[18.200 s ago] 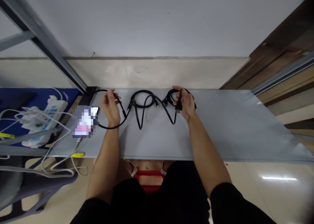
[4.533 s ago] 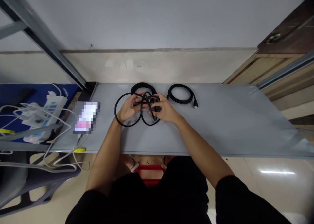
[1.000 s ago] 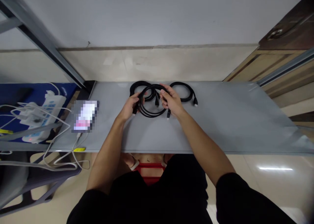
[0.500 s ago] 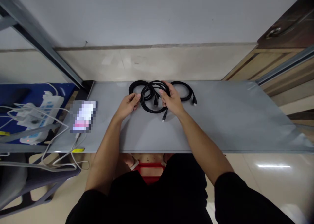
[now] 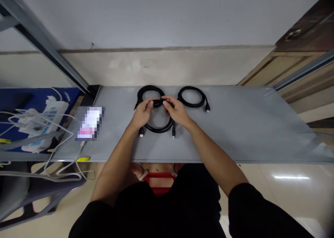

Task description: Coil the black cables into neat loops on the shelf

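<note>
Between my hands is a coiled black cable [image 5: 158,130], with plugs at both ends that look like HDMI plugs. One plug [image 5: 141,132] hangs below my left hand and the other plug [image 5: 173,132] below my right. My left hand [image 5: 142,113] pinches the upper left of the coil. On the upper right, my right hand [image 5: 177,111] has its thumb and fingers closed on the same coil. Behind them a second coiled black cable [image 5: 150,87] lies on the grey table, partly hidden. A third coiled black cable [image 5: 192,106] lies to the right.
A phone [image 5: 90,123] with a blurred screen lies on the left of the grey table [image 5: 247,126], a white charging cord plugged into it. Further left, a power strip [image 5: 49,123] holds several plugs. A wall [image 5: 167,66] runs behind the table.
Both hands have come together at the top of the held coil, the right moving left and down. The coil sits lower, and its two plugs now hang apart on either side.
</note>
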Tool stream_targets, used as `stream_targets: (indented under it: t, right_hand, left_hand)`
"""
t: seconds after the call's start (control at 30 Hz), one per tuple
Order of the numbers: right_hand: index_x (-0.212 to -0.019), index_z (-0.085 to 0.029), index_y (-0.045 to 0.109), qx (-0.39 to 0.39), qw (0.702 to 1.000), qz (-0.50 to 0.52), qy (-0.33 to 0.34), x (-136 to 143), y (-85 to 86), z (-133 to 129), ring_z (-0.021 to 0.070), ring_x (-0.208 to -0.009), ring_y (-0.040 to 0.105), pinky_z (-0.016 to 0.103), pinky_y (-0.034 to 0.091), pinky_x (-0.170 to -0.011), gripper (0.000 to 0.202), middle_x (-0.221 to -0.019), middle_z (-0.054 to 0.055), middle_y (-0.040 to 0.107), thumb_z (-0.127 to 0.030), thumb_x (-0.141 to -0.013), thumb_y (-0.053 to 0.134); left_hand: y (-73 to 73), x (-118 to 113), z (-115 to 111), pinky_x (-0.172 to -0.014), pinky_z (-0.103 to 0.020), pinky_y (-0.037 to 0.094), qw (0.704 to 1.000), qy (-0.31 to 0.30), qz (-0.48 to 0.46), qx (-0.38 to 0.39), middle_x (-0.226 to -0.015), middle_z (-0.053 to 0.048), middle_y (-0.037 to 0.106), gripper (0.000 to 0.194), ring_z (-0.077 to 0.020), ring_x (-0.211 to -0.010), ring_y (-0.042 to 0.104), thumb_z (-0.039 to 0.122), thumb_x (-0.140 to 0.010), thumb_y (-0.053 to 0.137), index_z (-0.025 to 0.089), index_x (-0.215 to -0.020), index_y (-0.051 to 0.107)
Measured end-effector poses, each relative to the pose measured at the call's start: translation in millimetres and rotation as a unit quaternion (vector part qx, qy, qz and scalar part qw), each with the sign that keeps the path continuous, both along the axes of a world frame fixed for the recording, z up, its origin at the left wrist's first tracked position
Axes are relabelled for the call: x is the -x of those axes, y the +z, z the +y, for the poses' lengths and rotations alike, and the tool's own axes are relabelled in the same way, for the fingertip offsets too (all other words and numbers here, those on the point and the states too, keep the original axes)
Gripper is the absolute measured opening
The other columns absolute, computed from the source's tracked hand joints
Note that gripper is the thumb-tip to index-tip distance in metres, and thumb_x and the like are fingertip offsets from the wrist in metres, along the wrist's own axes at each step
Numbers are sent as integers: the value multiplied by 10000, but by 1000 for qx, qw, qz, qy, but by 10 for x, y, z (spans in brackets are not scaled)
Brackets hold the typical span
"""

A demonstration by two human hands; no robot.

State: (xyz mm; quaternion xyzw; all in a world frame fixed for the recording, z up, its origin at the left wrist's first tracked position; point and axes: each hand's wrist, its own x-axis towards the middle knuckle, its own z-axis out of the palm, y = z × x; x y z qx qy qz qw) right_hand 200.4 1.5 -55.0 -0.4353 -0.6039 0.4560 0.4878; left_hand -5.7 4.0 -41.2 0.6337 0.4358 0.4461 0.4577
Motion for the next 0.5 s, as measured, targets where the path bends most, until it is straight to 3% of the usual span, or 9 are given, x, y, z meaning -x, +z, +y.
stream_targets:
  t: [0.07,0.17,0.5]
  right_hand:
    - [-1139,-283,726,-18,999,-3,-33,-38,13,36,199,-837,674,346,599,-700,474,-1023,46,725,-704,-924,737]
    - [-1013,-252,747,-36,998,-33,-49,-91,25,74,206,-880,672,379,588,-832,409,-953,48,739,-645,-901,762]
    - [-905,-230,793,-34,997,-28,-62,-93,18,91,219,-816,684,398,576,-821,376,-840,45,758,-604,-869,810]
  left_hand:
    - [-4,42,25,-492,-235,358,1000,18,-14,8,-788,5,566,522,-99,-553,429,683,-1040,656,211,-1225,782]
    - [13,94,49,-474,-231,333,998,41,-40,14,-799,5,545,544,-88,-533,401,714,-1032,657,239,-1275,762]
    - [65,120,44,-467,-235,335,997,60,-43,5,-816,5,536,573,-81,-527,392,734,-1010,673,245,-1293,766]
